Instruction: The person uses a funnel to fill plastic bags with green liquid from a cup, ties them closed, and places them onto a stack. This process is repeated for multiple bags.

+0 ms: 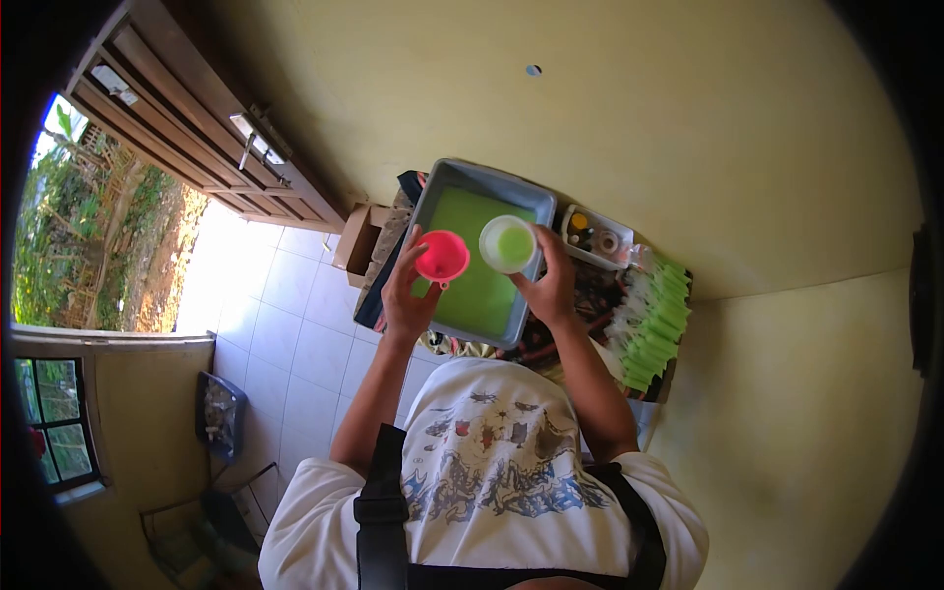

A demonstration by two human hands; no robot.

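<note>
A grey rectangular tub (544,204) holds light green liquid (475,307). Over its left side my left hand (403,290) grips a red funnel (442,256), its wide mouth facing up. My right hand (553,280) is closed around the right side of a whitish cup (507,244) with some green liquid inside, held above the tub just right of the funnel. Funnel and cup are apart. To the right, several green-filled plastic bags (651,329) lie side by side on the patterned cloth (536,344).
A white container (596,237) with small bottles stands right of the tub, against the wall. An open cardboard box (356,241) is at the left. Beyond are a wooden door (211,118), tiled floor (285,329) and a dark blue crate (219,418).
</note>
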